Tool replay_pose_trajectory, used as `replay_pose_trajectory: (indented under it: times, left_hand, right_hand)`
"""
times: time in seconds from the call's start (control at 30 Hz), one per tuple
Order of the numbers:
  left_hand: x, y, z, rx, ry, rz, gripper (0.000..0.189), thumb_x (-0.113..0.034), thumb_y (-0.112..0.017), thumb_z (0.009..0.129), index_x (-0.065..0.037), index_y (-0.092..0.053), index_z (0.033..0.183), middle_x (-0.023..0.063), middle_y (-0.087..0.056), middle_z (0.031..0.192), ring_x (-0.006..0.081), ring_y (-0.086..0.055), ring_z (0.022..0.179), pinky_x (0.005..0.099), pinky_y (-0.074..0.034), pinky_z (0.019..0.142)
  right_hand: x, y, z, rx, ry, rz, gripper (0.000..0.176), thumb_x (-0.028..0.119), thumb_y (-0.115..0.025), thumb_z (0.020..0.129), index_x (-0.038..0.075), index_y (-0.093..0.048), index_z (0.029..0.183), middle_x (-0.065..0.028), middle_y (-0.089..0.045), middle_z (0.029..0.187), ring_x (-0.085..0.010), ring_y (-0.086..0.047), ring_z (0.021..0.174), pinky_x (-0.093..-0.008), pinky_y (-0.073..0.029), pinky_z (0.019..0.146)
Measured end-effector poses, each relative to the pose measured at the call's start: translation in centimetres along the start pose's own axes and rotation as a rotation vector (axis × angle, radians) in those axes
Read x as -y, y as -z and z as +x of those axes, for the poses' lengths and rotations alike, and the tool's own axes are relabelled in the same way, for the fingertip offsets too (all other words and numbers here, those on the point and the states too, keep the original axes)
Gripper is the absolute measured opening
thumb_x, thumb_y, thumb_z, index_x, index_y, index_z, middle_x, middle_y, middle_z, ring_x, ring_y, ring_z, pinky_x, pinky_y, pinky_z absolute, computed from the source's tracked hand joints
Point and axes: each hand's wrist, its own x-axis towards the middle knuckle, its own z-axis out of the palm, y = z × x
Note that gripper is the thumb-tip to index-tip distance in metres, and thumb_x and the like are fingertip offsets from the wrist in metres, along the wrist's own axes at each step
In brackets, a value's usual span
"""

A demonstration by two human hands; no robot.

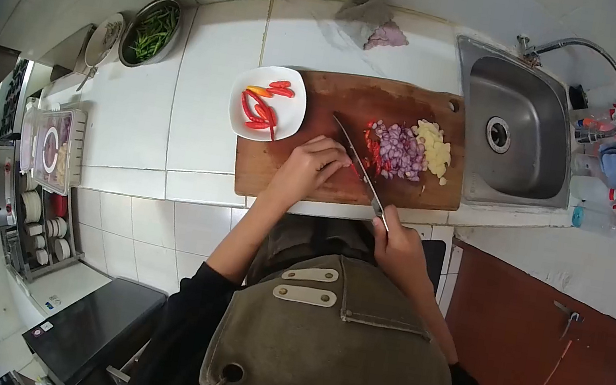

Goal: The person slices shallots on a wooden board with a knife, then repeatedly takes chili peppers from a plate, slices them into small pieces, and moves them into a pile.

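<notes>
Olive apron foremost. Beyond it, I view the right hand clamped on the knife, blade slanting up-left across the board; the left hand, nearer, pins a red chilli under closed fingertips just left of the blade.

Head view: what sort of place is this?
Probably a kitchen, though home or commercial is unclear: there's a metal sink, a wooden cutting board bearing chopped ingredients, and a knife in the right hand.
</notes>
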Motion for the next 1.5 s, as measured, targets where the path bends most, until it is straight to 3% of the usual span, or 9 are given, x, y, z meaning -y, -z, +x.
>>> replay_pose_trajectory:
  times: [0.33, 0.93, 1.13, 1.3, 1.5]
  left_hand:
    - [0.5, 0.0, 0.0, 0.015, -0.059, -0.011, 0.010, 0.000, -0.071, 0.080, 0.001, -0.071, 0.090, 0.0106, -0.068, 0.090, 0.0298, -0.063, 0.084, 0.0373, -0.053, 0.076]
    - [0.9, 0.5, 0.2, -0.044, 0.038, 0.051, 0.008, -0.002, -0.075, 0.079, -0.001, -0.073, 0.087, 0.0102, -0.071, 0.091, 0.0272, -0.066, 0.088, 0.0362, -0.053, 0.079]
    - [-0.2, 1.2, 0.2, 0.007, -0.024, 0.063, 0.015, -0.004, -0.075, 0.080, -0.002, -0.073, 0.095, 0.0103, -0.070, 0.098, 0.0283, -0.064, 0.097, 0.0385, -0.052, 0.083]
    - [-1.5, 1.2, -1.2, -0.206, 0.092, 0.113, 0.015, -0.003, -0.071, 0.083, -0.002, -0.070, 0.099, 0.0104, -0.066, 0.098, 0.0301, -0.062, 0.095, 0.0404, -0.051, 0.084]
    - [-0.5, 0.5, -1.1, -0.189, 0.067, 0.121, 0.014, 0.000, -0.069, 0.084, -0.001, -0.071, 0.097, 0.0117, -0.065, 0.095, 0.0292, -0.062, 0.089, 0.0388, -0.052, 0.078]
  right_hand:
    - [0.5, -1.5, 1.7, 0.034, -0.045, -0.047, 0.022, 0.021, -0.054, 0.099, 0.004, -0.051, 0.113, -0.0206, -0.058, 0.058, -0.0435, -0.061, 0.056, -0.0543, -0.048, 0.053]
    - [1.3, -1.9, 3.3, 0.077, -0.197, 0.078, 0.020, 0.023, -0.049, 0.100, 0.005, -0.048, 0.109, -0.0255, -0.061, 0.065, -0.0494, -0.062, 0.065, -0.0588, -0.046, 0.059]
    - [1.2, -1.7, 2.5, 0.081, -0.218, 0.162, 0.021, 0.023, -0.049, 0.101, 0.004, -0.048, 0.110, -0.0259, -0.060, 0.065, -0.0494, -0.061, 0.066, -0.0584, -0.045, 0.061]
    - [1.1, -1.6, 2.0, 0.065, -0.209, 0.144, 0.021, 0.024, -0.049, 0.101, 0.004, -0.048, 0.109, -0.0258, -0.060, 0.065, -0.0491, -0.061, 0.067, -0.0587, -0.045, 0.061]
    - [1.1, -0.1, 0.9, 0.015, -0.166, 0.112, 0.019, 0.020, -0.052, 0.100, 0.004, -0.048, 0.108, -0.0232, -0.058, 0.061, -0.0470, -0.060, 0.062, -0.0566, -0.046, 0.058]
